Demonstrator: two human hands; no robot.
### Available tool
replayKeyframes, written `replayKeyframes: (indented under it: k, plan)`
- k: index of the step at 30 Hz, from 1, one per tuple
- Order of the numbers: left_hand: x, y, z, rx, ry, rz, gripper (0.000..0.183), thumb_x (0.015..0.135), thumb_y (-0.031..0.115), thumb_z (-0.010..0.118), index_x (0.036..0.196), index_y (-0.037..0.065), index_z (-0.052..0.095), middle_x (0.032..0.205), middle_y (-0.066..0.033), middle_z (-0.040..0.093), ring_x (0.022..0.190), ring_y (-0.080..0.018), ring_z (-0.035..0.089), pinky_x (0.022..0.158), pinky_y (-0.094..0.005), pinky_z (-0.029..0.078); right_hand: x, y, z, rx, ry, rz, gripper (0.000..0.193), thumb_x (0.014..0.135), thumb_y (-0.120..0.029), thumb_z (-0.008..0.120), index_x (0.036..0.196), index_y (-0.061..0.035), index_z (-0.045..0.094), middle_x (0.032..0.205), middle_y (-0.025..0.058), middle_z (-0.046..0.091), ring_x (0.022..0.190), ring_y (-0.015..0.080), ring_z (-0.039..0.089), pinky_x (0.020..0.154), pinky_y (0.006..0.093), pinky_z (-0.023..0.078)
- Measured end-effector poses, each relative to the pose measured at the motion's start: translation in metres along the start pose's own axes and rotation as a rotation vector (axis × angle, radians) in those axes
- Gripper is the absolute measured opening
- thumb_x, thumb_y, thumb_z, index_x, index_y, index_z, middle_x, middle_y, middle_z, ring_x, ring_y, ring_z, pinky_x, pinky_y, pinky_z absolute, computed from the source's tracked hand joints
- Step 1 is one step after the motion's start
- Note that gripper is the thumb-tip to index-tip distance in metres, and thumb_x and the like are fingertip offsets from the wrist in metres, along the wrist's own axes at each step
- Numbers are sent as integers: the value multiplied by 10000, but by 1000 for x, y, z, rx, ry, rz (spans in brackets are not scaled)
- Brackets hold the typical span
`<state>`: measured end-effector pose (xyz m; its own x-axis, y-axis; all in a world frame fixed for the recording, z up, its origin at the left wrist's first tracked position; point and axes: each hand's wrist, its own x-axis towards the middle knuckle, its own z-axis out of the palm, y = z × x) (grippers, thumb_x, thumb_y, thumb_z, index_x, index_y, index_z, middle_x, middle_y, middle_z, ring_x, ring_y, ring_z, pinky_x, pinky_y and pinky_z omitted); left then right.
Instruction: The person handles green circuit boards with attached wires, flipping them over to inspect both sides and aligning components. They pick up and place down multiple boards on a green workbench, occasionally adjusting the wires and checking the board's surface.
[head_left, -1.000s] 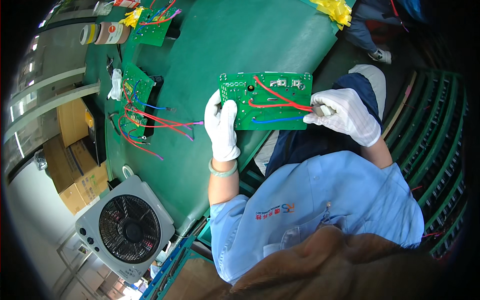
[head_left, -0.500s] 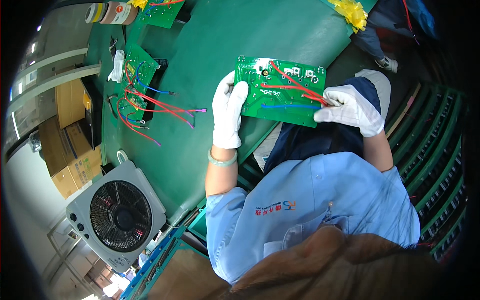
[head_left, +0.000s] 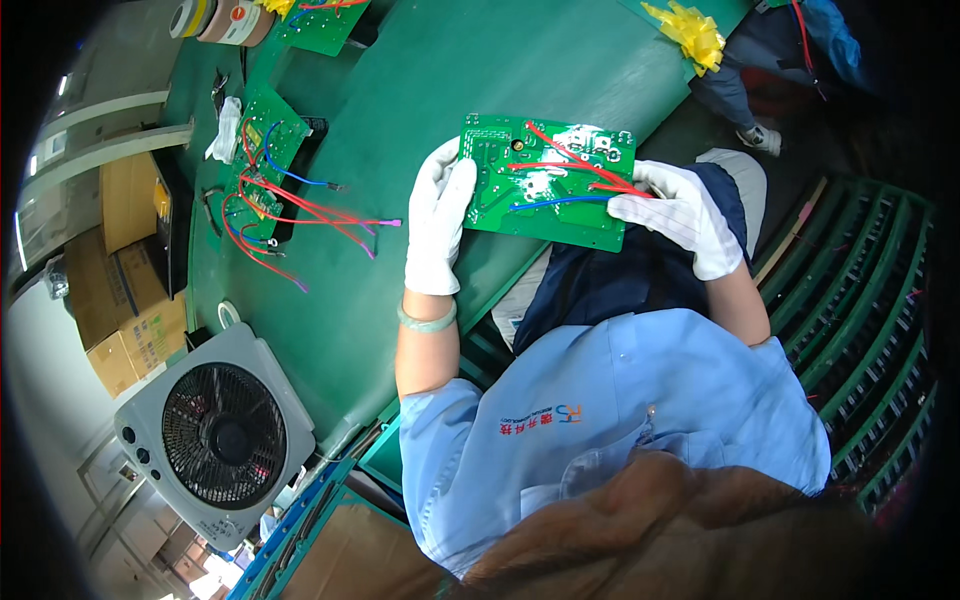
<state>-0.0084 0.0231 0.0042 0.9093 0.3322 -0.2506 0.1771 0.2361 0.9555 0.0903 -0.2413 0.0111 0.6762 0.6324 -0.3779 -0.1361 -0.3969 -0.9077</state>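
Note:
A green circuit board (head_left: 490, 205) is held up between my two white-gloved hands, above the table edge and my lap. Its solder side faces up, with red wires and one blue wire running across it to the right. My left hand (head_left: 440, 215) grips the board's left edge, thumb on top and the other fingers partly hidden behind. My right hand (head_left: 685, 215) pinches the gathered red and blue wires (head_left: 625, 188) at the right edge. The wire ends are hidden in that glove.
On the green table (head_left: 350, 260), another wired circuit board (head_left: 275, 150) lies at left, near a white cloth-like bundle (head_left: 226, 130). A grey box fan (head_left: 225, 430) stands lower left. Yellow strips (head_left: 690, 35) lie at the far edge. Green slatted racks (head_left: 860, 320) stand right; another person's shoe (head_left: 762, 138) shows beyond.
The whole view has shifted slightly, so hands and board appear a little farther left. The board tilts a bit differently, with glare moved across it. Both hands keep their hold.

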Motion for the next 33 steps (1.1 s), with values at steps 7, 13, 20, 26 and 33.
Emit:
replayKeyframes:
  k: [7,13,20,26,33]
  plan:
    - [1,-2,-5,112,22,31,403,993,197,538,1309,-51,507,1212,-88,598,1073,-131,565,974,-284,436,-1,8,14,367,57,114,256,822,-244,762,926,-22,688,675,-34,560,559,17,449,497,211,345]
    - [8,0,-9,33,-99,12,555,1011,374,474,1351,-65,462,1277,-139,591,1151,-198,580,1021,-342,445,-7,-1,21,784,64,175,144,844,-139,725,885,-18,659,643,-54,512,508,-1,413,440,204,266]
    - [6,0,-13,-483,-267,-13,674,954,312,574,1424,-100,323,1372,-184,502,1223,-248,537,1039,-343,436,-3,3,10,1215,27,235,101,897,-143,655,830,-87,606,630,-62,507,446,13,373,410,204,277]
    - [-17,6,-11,-645,-474,6,715,945,202,595,1487,-62,212,1446,-207,415,1235,-295,533,1038,-390,453,10,37,19,1302,-90,300,150,953,-246,578,904,-104,589,704,22,592,493,118,495,480,261,415]
    - [-29,12,-5,-860,-727,-40,736,957,123,549,1520,-30,100,1561,-232,211,1373,-408,366,1083,-441,389,-6,39,38,1279,-171,38,241,991,-220,506,1104,-20,580,935,110,695,785,215,705,656,332,601]
